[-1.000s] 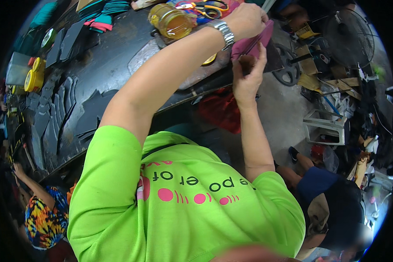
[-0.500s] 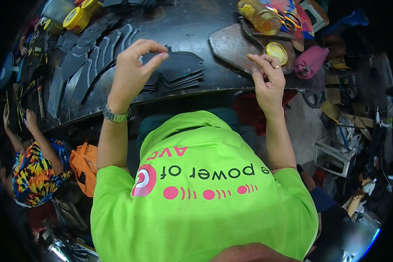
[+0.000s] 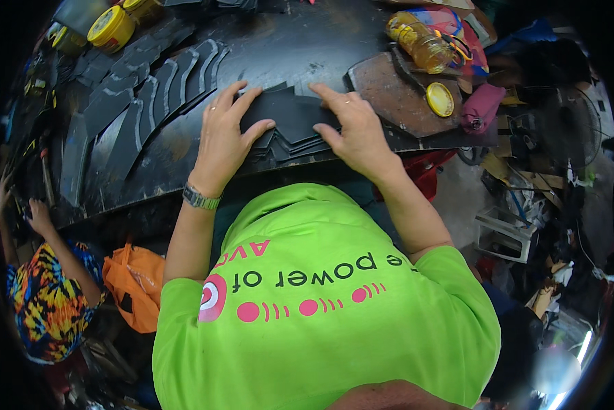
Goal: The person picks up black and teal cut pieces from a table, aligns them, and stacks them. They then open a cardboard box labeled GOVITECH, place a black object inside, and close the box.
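Head view, from the left fisheye on the head of the person before me: steeply downward, the green shirt [image 3: 321,348] close at six o'clock, left hand [image 3: 224,133] farther at ten, right hand [image 3: 357,131] at one, dark tabletop [image 3: 280,44] toward twelve.

Wearer's two hands [image 3: 224,137], one bottle [image 3: 422,46]
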`<state>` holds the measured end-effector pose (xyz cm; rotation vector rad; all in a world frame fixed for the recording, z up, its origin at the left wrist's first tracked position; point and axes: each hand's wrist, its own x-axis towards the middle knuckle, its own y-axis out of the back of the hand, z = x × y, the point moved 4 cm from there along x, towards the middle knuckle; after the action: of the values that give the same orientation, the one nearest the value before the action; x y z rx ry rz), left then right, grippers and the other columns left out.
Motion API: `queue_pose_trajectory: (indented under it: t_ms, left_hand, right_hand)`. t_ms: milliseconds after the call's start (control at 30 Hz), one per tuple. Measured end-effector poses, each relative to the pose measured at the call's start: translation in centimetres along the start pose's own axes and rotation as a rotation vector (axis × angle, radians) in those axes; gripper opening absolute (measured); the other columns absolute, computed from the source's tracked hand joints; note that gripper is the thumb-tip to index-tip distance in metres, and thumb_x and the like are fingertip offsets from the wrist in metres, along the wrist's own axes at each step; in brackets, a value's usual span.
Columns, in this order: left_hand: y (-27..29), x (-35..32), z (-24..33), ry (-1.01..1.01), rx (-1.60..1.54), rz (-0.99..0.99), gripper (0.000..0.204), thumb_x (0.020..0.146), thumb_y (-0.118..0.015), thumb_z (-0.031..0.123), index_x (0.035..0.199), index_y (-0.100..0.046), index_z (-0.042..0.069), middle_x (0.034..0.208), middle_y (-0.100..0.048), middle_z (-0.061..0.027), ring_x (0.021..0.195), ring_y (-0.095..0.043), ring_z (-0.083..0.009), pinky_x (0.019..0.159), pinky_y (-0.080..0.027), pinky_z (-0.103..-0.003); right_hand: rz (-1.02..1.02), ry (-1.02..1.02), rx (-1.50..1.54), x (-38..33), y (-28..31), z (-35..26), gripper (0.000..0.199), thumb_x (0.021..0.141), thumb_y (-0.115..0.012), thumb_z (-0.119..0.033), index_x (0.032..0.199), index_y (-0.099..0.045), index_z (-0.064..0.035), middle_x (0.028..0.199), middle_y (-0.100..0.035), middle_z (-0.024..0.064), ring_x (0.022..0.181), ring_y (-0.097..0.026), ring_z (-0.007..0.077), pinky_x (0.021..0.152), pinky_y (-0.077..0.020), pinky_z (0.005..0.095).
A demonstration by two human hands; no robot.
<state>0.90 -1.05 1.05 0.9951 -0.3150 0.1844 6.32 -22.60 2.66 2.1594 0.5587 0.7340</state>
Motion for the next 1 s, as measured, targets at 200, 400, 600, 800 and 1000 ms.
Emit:
queue_pose_trajectory:
  t_ms: [200, 400, 600, 800, 1000]
  left_hand:
    - [0.0, -0.4, 1.1, -0.186, 0.095, -0.095, 0.065, 0.076, -0.08, 0.043, 0.132, -0.062, 0.014, 0.144, -0.051, -0.009, 0.138, -0.044, -0.0311, 0.114, -0.024, -0.063]
    - [0.0, -0.1, 3.0, -0.24, 0.096, -0.196, 0.09, 0.063, -0.089, 0.04, 0.143, -0.053, 0.018, 0.151, -0.045, -0.0078, 0.143, -0.04, -0.0286, 0.118, -0.018, -0.063]
    - [0.7, 2.5, 5.5, -0.395, -0.051, -0.067, 0.068, 0.069, -0.083, 0.009, 0.133, -0.061, 0.013, 0.136, -0.059, -0.0073, 0.126, -0.057, -0.029, 0.111, -0.037, -0.053]
    - [2.1, 3.8, 5.1, 0.034, -0.756, 0.208, 0.011, 0.092, -0.069, 0.0, 0.103, -0.071, -0.001, 0.091, -0.073, -0.006, 0.072, -0.066, -0.0118, 0.064, -0.052, -0.028]
    - [-3.1, 4.9, 4.3, 0.526, -1.715, -0.184, 0.023, 0.097, -0.066, 0.012, 0.119, -0.063, 0.004, 0.105, -0.07, -0.0049, 0.09, -0.067, -0.0102, 0.08, -0.057, -0.028]
  right_hand:
    - [-0.127, -0.299, 0.28, 0.0, -0.5, 0.8, 0.066, 0.078, -0.069, 0.001, 0.139, -0.046, -0.0104, 0.08, -0.063, 0.0096, 0.076, -0.063, 0.0289, 0.072, -0.0496, 0.0415]
    - [0.002, -0.428, 0.88, 0.4, 0.6, 1.4, 0.067, 0.079, -0.069, 0.006, 0.14, -0.045, -0.0073, 0.079, -0.063, 0.0031, 0.072, -0.06, 0.0115, 0.069, -0.0488, 0.0266]
    - [0.105, -0.46, 1.374, 0.1, 2.7, 0.5, 0.07, 0.082, -0.072, 0.007, 0.144, -0.043, -0.0063, 0.084, -0.063, 0.0026, 0.075, -0.058, 0.0074, 0.071, -0.0476, 0.0218]
    - [0.405, -0.233, 0.451, -1.4, 9.3, 4.3, 0.032, 0.087, -0.069, -0.002, 0.118, -0.07, -0.0062, 0.093, -0.064, 0.0012, 0.082, -0.058, 0.0104, 0.074, -0.0492, 0.0269]
    - [0.385, -0.437, -0.475, -2.7, 11.2, 12.6, 0.05, 0.085, -0.061, -0.011, 0.134, -0.062, -0.0186, 0.106, -0.058, 0.0149, 0.1, -0.059, 0.0334, 0.086, -0.0486, 0.0456]
